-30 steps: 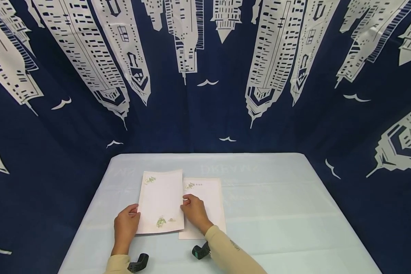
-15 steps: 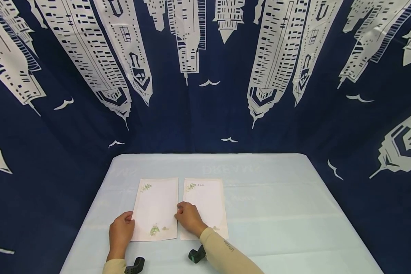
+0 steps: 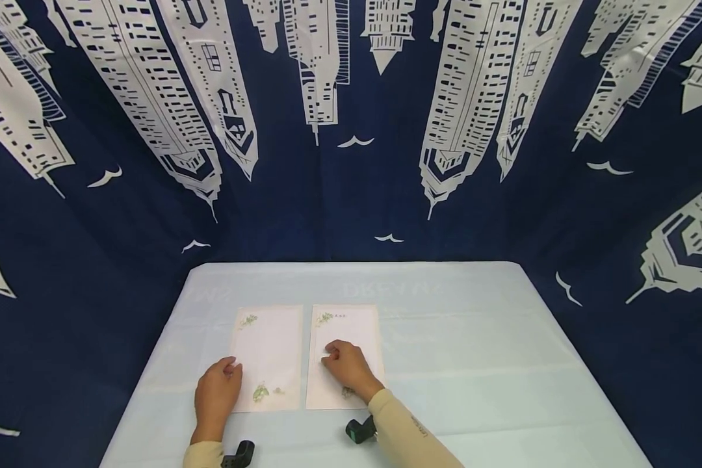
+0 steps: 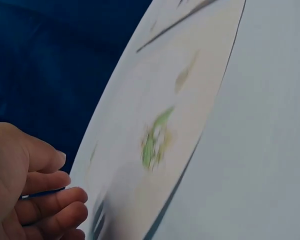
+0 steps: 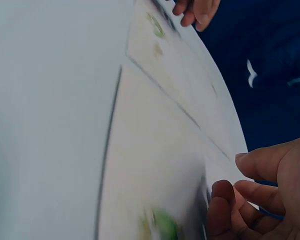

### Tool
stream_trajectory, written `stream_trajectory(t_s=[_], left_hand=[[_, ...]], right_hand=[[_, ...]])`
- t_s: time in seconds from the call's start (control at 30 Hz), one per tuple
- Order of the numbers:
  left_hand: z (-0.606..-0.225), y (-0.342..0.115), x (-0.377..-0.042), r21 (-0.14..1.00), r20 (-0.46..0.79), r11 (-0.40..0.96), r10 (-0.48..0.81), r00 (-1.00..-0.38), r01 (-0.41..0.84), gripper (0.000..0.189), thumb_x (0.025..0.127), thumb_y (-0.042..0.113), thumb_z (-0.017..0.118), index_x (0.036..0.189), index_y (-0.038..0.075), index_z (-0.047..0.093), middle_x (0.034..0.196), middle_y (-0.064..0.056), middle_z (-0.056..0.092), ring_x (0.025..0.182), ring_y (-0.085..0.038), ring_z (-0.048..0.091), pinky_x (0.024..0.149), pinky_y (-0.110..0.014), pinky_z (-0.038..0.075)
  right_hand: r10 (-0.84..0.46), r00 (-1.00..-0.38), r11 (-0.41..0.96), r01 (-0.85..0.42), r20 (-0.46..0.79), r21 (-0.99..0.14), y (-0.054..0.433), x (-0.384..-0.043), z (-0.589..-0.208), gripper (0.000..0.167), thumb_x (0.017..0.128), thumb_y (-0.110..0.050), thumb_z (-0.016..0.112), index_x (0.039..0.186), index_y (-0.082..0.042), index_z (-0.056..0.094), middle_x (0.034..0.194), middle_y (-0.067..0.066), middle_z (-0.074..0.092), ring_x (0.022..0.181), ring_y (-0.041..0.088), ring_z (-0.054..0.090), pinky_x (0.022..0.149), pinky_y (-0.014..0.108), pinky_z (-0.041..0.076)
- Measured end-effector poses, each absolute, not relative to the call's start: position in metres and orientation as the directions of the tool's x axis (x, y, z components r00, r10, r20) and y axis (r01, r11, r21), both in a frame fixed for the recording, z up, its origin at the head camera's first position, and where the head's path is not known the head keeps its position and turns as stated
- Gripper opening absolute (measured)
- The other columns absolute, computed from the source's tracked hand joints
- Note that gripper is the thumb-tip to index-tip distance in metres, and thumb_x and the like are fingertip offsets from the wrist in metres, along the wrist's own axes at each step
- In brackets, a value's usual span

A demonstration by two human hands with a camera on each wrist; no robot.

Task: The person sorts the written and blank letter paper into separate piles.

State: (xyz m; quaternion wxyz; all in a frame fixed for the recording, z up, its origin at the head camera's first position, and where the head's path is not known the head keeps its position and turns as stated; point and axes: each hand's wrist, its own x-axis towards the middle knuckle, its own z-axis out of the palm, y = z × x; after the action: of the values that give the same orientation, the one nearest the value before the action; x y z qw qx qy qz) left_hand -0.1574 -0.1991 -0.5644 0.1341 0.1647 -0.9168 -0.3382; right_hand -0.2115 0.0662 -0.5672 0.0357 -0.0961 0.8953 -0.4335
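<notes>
Two cream sheets of stationery paper lie side by side, flat on the table, with a narrow gap between them. Green floral prints mark the left sheet (image 3: 272,354) at its upper left and near its bottom. Small printed characters show at the top of the right sheet (image 3: 326,387). At the left sheet's left edge is my left hand (image 3: 216,398), its fingers loosely bent and holding nothing. My right hand (image 3: 352,369) hovers over the right sheet, hiding part of it. In the right wrist view, a gap shows between that hand's thumb and fingers.
A pale cloth covers the table (image 3: 474,364), which extends well to the right of the sheets. Behind it hangs a navy curtain (image 3: 339,208) printed with white buildings and birds. Black wrist devices sit at both cuffs, such as the right device (image 3: 359,430).
The left sheet, earlier raised and overlapping the right one, came down to the left and now lies flat. Both hands have let go of it; the right hand moved right, over the other sheet.
</notes>
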Motion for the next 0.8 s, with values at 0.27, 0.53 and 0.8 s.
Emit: stream_trajectory(t_s=[0.27, 0.53, 0.8], left_hand=[[-0.561, -0.161, -0.168, 0.721, 0.14, 0.691, -0.219, -0.966, -0.052, 0.026, 0.095, 0.013, 0.065, 0.111, -0.007, 0.072, 0.091, -0.014, 0.073, 0.086, -0.034, 0.07, 0.077, -0.051, 0.053], [-0.568, -0.115, -0.175, 0.748, 0.105, 0.663, -0.133, -0.986, -0.01, 0.03, 0.093, 0.013, 0.069, 0.117, -0.006, 0.07, 0.097, -0.014, 0.073, 0.088, -0.029, 0.071, 0.076, -0.045, 0.057], [-0.568, -0.089, -0.175, 0.759, 0.082, 0.651, -0.072, -0.994, 0.015, 0.036, 0.093, 0.014, 0.069, 0.119, -0.01, 0.067, 0.102, -0.02, 0.073, 0.092, -0.034, 0.071, 0.075, -0.047, 0.057]], right_hand=[[-0.046, -0.999, 0.612, -0.018, -0.013, -0.791, 0.128, -0.216, -0.562, 0.025, 0.09, -0.012, 0.071, 0.11, 0.003, 0.071, 0.082, 0.0, 0.063, 0.068, 0.013, 0.055, 0.062, 0.029, 0.048], [0.088, -0.996, 0.67, 0.066, -0.009, -0.739, 0.153, -0.217, -0.568, 0.027, 0.089, -0.014, 0.072, 0.11, 0.002, 0.071, 0.087, 0.002, 0.066, 0.077, 0.017, 0.058, 0.071, 0.036, 0.051], [0.108, -0.994, 0.677, 0.089, -0.021, -0.731, 0.156, -0.202, -0.57, 0.029, 0.089, -0.013, 0.073, 0.113, 0.004, 0.07, 0.095, 0.008, 0.069, 0.082, 0.021, 0.064, 0.072, 0.038, 0.055]])
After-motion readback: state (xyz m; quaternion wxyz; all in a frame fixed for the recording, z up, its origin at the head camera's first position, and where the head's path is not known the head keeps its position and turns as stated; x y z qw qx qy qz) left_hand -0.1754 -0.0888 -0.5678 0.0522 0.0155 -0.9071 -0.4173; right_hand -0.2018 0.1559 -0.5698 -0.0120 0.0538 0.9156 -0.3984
